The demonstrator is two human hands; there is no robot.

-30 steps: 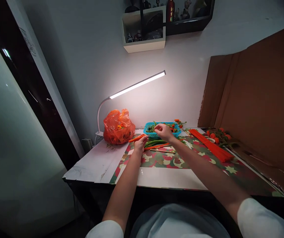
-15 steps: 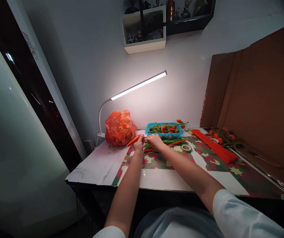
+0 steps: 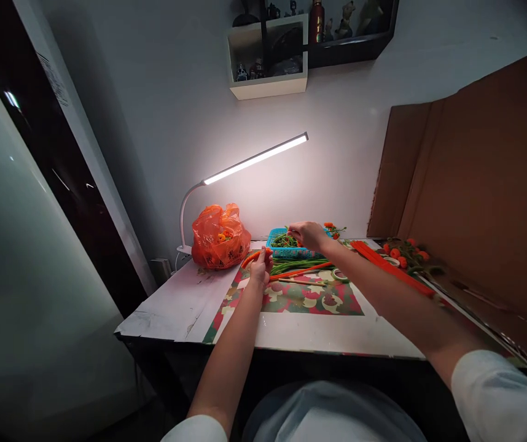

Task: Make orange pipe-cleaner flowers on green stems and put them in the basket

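My left hand (image 3: 260, 269) is closed on an orange fuzzy strip (image 3: 249, 259), which sticks out to the left of the fingers. My right hand (image 3: 309, 236) is over the blue basket (image 3: 286, 252), its fingers drawn together in a pinch; whatever is between them is too small to make out. Green stems and orange flower heads fill the basket, partly hidden by this hand. Below it lie green fuzzy stems (image 3: 291, 266), orange stems (image 3: 298, 272) and a thin wooden stick (image 3: 302, 283). Beside my right forearm is a roll of green tape (image 3: 339, 275), partly covered.
An orange plastic bag (image 3: 221, 238) stands at the left near a lit desk lamp (image 3: 255, 159). To the right lie a bundle of orange stems (image 3: 383, 265) and orange flowers (image 3: 397, 252). Brown cardboard (image 3: 470, 184) leans on the right; a shelf (image 3: 268, 86) hangs above.
My right hand has left my left hand and moved up and right to the basket. My left hand stays nearly in place with the orange strip. The wooden stick now shows.
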